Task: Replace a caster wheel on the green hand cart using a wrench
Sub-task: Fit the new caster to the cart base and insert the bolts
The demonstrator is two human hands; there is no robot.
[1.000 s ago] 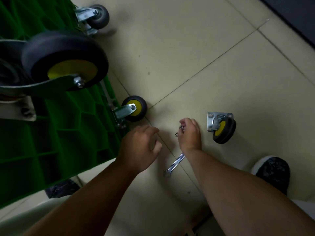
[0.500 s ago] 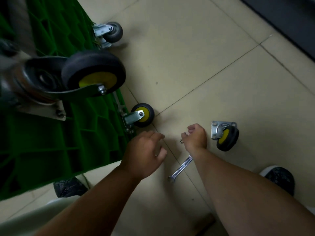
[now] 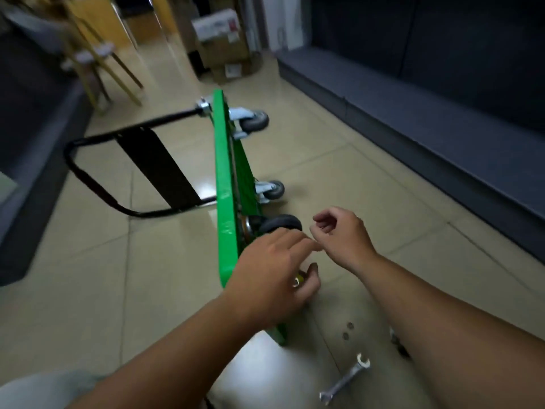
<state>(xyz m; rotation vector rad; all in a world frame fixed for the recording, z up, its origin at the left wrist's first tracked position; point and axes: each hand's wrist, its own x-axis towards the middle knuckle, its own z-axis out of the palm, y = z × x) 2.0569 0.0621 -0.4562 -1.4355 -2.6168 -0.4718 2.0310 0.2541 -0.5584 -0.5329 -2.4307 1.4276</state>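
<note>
A person's left hand (image 3: 271,270) reaches across the lower centre of the frame, fingers half-curled over the near bottom corner of the green hand cart (image 3: 225,184). A glint of metal and yellow shows between thumb and fingers, but whether that grip has closed on anything cannot be told. Just to its right the right hand (image 3: 343,234) hovers with fingers curled inward, thumb and forefinger nearly meeting beside the left hand's fingertips. Whether this grip pinches something small is lost in the blur. The cart stands on its long edge on the tiled floor (image 3: 368,172), running from mid-frame toward the top, its black handle (image 3: 97,172) reaching out to the left. Three wheels jut from its right face: the near caster (image 3: 281,225) just behind the hands, the middle caster (image 3: 272,190) above it and the far caster (image 3: 256,121) higher still. At lower right a wrench (image 3: 345,382) lies on the floor, apart from both hands, with two small round metal pieces (image 3: 350,325) above it between the forearms. Cardboard boxes (image 3: 224,48) stand at top centre.
</note>
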